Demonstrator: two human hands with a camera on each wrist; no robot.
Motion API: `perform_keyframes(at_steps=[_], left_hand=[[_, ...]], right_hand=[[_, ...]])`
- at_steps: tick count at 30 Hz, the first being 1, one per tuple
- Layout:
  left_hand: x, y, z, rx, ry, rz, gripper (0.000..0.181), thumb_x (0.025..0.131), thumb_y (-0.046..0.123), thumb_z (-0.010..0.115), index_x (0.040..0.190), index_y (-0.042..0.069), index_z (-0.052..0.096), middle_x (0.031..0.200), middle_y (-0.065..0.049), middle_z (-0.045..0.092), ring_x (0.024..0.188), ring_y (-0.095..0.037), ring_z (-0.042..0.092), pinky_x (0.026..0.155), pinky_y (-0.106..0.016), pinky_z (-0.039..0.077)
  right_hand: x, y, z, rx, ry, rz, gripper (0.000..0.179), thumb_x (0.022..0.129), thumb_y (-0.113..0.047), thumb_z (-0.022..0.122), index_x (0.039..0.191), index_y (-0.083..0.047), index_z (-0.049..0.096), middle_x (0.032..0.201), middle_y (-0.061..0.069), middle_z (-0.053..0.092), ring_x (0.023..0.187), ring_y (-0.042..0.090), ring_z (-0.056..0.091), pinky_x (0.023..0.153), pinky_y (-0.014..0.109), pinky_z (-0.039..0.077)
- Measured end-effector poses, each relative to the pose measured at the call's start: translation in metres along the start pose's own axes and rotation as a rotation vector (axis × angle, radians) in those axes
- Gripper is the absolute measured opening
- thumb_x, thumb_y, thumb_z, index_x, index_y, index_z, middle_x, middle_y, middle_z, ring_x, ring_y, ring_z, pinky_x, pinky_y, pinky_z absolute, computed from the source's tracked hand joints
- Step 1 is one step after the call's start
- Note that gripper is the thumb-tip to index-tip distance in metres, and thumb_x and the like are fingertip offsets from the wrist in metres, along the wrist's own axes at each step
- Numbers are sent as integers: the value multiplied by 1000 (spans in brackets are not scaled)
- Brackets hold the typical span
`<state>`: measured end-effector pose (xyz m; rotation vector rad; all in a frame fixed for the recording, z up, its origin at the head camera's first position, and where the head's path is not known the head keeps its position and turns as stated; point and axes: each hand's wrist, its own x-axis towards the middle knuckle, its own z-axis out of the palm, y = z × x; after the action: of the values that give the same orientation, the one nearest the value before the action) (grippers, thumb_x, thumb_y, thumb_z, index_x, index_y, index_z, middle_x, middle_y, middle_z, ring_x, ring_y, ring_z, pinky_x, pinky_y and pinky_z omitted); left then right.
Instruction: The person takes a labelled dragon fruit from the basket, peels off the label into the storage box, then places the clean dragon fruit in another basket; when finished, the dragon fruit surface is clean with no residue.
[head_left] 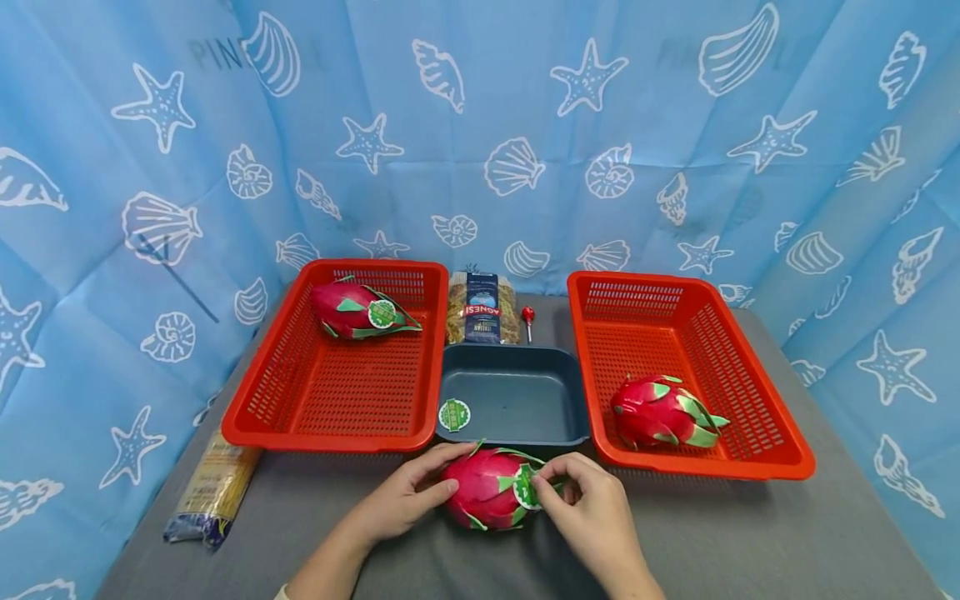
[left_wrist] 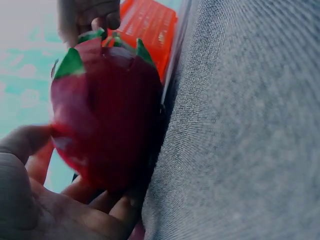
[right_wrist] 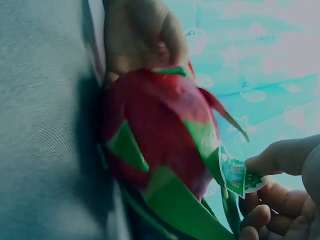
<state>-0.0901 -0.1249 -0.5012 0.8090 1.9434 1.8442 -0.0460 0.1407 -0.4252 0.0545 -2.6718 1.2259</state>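
Note:
A pink dragon fruit [head_left: 480, 492] with green scales lies on its side on the grey cloth, in front of the dark tray. My left hand [head_left: 401, 496] grips its rounded left end, thumb on one side and fingers on the other. At the leafy right end my right hand [head_left: 596, 510] pinches a green-and-white sticker [right_wrist: 235, 171] between thumb and finger. The sticker stands partly off the skin in the right wrist view; whether its far edge still sticks, I cannot tell. A second round sticker [head_left: 453, 414] is on the tray's front left corner.
Red plastic baskets stand left [head_left: 335, 442] and right [head_left: 787, 467], each holding one dragon fruit. Between them sits the dark tray [head_left: 510, 396], with an Agnesi pasta bag [head_left: 482, 308] and a red lollipop [head_left: 528, 315] behind. A pasta packet [head_left: 215, 487] lies front left.

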Motion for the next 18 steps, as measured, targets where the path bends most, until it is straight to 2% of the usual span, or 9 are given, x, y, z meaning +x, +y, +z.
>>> perform_keyframes(at_steps=[4,9,12,15,18], left_hand=[[-1,1,3,86,20,15,50,106,13,57,155,14,46,149,-12,47,129,-21,52,105,-32,46],[-1,5,10,143,36,-51,69,95,23,75,157,26,44,147,-2,48,129,-20,52,105,-34,47],[1,6,13,180,48,-58,73,91,28,81,155,28,46,146,3,50,131,-20,49,106,-34,47],[2,5,14,205,51,-36,69,92,29,79,153,27,48,146,5,51,131,-18,50,105,-32,47],[2,2,13,225,44,20,66,93,27,78,153,21,49,145,2,53,129,-18,52,104,-34,48]], right_hand=[[1,-5,-4,106,-24,24,20,83,-4,84,80,-18,71,70,-9,57,58,7,50,53,23,43],[5,-14,-9,241,-98,160,10,89,-8,80,86,-11,71,72,-2,62,65,12,57,59,24,49],[7,-19,-13,315,-106,201,9,90,-10,79,90,-8,71,76,2,64,67,16,59,59,25,51],[12,-27,-18,375,-109,182,10,91,-12,79,93,-6,71,79,5,64,70,19,60,61,25,52],[22,-35,-23,434,-119,112,11,92,-13,78,94,-4,71,81,8,64,71,21,60,61,26,52]])
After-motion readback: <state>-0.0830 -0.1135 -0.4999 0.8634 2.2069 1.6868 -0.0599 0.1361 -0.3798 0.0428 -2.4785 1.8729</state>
